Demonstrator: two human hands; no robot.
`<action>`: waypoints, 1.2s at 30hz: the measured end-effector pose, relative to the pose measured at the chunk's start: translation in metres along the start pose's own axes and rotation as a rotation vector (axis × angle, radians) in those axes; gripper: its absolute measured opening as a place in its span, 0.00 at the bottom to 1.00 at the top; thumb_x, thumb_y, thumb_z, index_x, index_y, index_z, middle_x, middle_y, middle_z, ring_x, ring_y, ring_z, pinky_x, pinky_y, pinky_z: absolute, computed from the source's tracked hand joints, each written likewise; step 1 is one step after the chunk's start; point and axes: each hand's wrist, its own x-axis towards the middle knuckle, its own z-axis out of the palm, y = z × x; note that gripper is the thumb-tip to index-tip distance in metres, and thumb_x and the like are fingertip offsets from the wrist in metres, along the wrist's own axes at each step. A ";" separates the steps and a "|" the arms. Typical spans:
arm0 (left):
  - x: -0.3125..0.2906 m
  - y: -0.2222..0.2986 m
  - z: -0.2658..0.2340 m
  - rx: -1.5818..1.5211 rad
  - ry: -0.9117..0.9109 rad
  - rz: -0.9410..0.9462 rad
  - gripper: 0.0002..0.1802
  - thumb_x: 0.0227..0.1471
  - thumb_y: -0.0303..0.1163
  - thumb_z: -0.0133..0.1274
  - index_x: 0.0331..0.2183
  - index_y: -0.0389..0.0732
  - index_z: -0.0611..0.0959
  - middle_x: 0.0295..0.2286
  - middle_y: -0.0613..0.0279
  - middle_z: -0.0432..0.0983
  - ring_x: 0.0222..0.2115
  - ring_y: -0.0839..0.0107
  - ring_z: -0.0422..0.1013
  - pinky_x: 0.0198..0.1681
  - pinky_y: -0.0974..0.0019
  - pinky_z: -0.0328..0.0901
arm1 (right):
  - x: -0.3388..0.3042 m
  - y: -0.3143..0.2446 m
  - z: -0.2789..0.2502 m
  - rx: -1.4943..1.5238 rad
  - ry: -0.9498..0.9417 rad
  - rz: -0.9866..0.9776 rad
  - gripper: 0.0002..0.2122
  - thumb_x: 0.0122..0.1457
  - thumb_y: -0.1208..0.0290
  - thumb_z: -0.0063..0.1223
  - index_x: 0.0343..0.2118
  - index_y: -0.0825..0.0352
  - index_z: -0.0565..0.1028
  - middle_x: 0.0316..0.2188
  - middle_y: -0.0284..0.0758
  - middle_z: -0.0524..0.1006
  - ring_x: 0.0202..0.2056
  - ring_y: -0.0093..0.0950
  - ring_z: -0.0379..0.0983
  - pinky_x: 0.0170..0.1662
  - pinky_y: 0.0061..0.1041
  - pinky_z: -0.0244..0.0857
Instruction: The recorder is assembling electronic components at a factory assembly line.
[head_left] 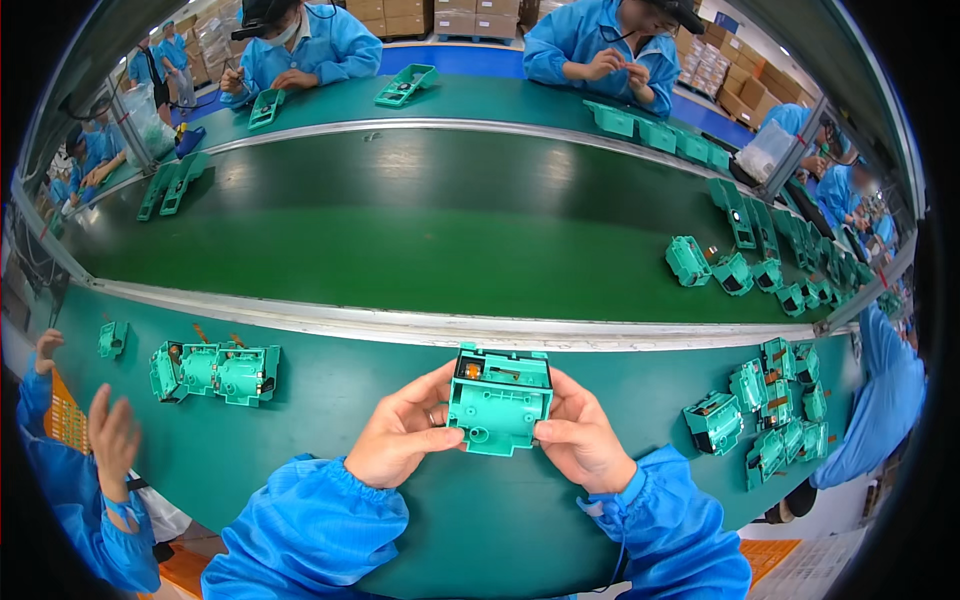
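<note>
A teal plastic housing (495, 408), with a black-edged opening and a small copper-coloured part inside its upper end, is held up over the green table. My left hand (405, 425) grips its left side, thumb on the lower corner. On the opposite side my right hand (585, 430) holds it, thumb also at the front corner. Fingers behind the housing are hidden. To the left lies a joined row of similar housings (215, 372), with brownish strips sticking up behind it. A cluster of more housings (775, 400) sits on the right.
A metal rail (400, 328) separates my table (320, 400) from a green conveyor (420, 240) carrying several teal parts at its right. At the left edge, a co-worker's hands (113, 435) reach near a small housing (112, 340). Co-workers in blue (320, 45) sit across the belt.
</note>
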 end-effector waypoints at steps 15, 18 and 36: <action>0.003 -0.008 -0.005 -0.205 -0.015 -0.222 0.28 0.47 0.22 0.44 0.51 0.35 0.58 0.43 0.56 0.64 0.43 0.65 0.64 0.45 0.62 0.62 | -0.001 0.000 0.011 0.101 0.148 0.003 0.18 0.51 0.77 0.49 0.46 0.71 0.63 0.36 0.36 0.72 0.36 0.22 0.70 0.40 0.23 0.64; 0.005 -0.008 -0.007 -0.124 -0.021 -0.212 0.26 0.48 0.22 0.42 0.51 0.37 0.59 0.45 0.54 0.63 0.46 0.63 0.62 0.48 0.58 0.60 | -0.003 0.007 0.010 -0.120 0.073 -0.144 0.19 0.51 0.79 0.48 0.46 0.72 0.62 0.36 0.37 0.72 0.36 0.22 0.69 0.40 0.22 0.64; -0.008 -0.022 0.008 0.960 0.262 0.558 0.48 0.28 0.28 0.62 0.51 0.34 0.55 0.47 0.49 0.58 0.47 0.56 0.59 0.48 0.60 0.57 | -0.013 0.034 0.001 -0.378 -0.028 -0.276 0.11 0.53 0.79 0.45 0.41 0.72 0.66 0.37 0.36 0.71 0.39 0.22 0.67 0.43 0.20 0.62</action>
